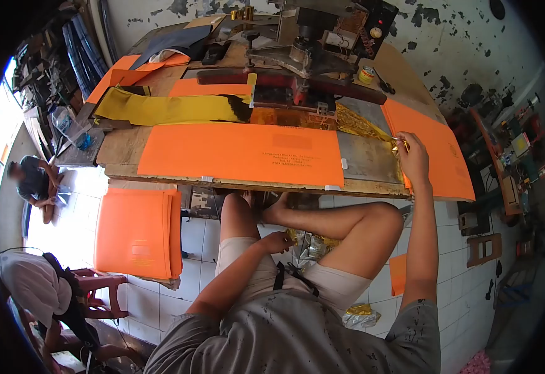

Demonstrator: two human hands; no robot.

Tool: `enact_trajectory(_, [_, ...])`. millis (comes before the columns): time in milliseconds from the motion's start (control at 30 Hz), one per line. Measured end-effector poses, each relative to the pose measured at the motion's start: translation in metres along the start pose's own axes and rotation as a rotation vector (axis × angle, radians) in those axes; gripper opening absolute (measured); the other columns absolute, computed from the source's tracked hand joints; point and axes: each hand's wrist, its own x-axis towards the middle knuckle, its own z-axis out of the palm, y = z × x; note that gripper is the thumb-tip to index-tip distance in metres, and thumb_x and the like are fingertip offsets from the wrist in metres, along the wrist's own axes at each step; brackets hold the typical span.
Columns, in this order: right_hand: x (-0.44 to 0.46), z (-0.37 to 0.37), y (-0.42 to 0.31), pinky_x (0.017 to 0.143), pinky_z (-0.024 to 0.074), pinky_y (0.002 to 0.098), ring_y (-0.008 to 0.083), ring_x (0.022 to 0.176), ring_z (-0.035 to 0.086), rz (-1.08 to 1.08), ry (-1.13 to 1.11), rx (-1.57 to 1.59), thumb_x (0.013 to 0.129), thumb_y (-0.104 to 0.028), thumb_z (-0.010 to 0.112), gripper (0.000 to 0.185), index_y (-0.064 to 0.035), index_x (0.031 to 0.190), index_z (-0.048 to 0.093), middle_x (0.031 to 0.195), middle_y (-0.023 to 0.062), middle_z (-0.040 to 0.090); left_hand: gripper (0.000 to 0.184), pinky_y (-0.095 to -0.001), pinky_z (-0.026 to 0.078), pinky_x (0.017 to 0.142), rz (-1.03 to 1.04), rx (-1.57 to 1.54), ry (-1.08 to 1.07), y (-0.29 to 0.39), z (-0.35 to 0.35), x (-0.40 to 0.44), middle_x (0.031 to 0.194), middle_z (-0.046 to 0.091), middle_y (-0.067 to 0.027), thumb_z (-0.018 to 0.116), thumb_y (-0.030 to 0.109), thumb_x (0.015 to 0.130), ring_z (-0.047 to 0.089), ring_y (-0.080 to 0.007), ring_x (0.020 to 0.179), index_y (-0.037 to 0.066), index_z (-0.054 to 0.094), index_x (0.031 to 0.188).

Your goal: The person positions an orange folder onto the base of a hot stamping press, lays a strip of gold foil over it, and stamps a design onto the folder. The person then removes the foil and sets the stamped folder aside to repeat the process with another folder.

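My right hand (413,157) pinches the end of a gold foil strip (363,123) at the right of the table. The strip runs left under the heat press (303,62) and comes out as a wide yellow band (173,107). An orange printed sheet (241,153) lies flat along the table's front edge, below the press. My left hand (277,242) is low over my lap with its fingers curled. Crumpled gold and silver foil (315,246) shows beside its fingertips; whether the hand grips any of it is hidden.
Orange sheets (431,149) lie at the table's right, and a stack of them (136,232) stands lower left. A small yellow tin (366,75) is behind the press. One person (35,181) sits on the floor at left; another (42,293) is near a red stool (101,290).
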Motion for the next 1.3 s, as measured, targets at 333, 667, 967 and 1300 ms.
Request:
enact_trajectory(333, [-0.031,-0.026,-0.025,0.083,0.0494,0.0417,0.0311,0.090,0.064,-0.230,-0.196,-0.011,0.090,-0.001,0.066,0.019,-0.0058,0.106,0.075,0.098,0.0087,0.069,0.047,-0.0375,0.059,0.073,-0.017,0.044,0.029,0.009,0.001,-0.013,0.097,0.078,-0.0091,0.061,0.048,0.099,0.075,-0.0197,0.082,0.004,0.070,0.114])
enact_trajectory(667, [-0.107,-0.074,-0.086,0.082,0.0453,0.0406,0.0274,0.091,0.061,-0.331,-0.156,-0.049,0.085,0.003,0.068,0.020,-0.0041,0.103,0.075,0.097,0.0066,0.067,0.032,-0.0345,0.059,0.075,0.234,-0.093,0.094,0.001,-0.001,-0.013,0.097,0.075,-0.0096,0.061,0.029,0.104,0.072,-0.0182,0.082,0.000,0.066,0.114])
enact_trajectory(967, [-0.157,-0.117,-0.123,0.072,0.0379,0.0376,0.0228,0.082,0.059,-0.380,-0.067,-0.059,0.078,0.006,0.072,0.027,-0.0074,0.101,0.077,0.094,0.0028,0.068,0.031,-0.0345,0.057,0.087,0.513,-0.264,0.309,0.124,-0.028,-0.088,0.109,0.074,-0.0117,0.063,0.023,0.104,0.072,-0.0191,0.098,-0.001,0.064,0.125])
enact_trajectory(1300, [-0.184,-0.174,-0.140,0.071,0.0366,0.0359,0.0181,0.073,0.058,-0.326,-0.034,0.093,0.064,0.001,0.076,0.031,-0.0146,0.091,0.081,0.085,-0.0020,0.071,0.062,-0.0384,0.048,0.106,0.714,-0.758,0.093,0.188,-0.039,-0.124,0.150,0.052,-0.0151,0.059,0.024,0.106,0.059,-0.0242,0.129,0.000,0.033,0.156])
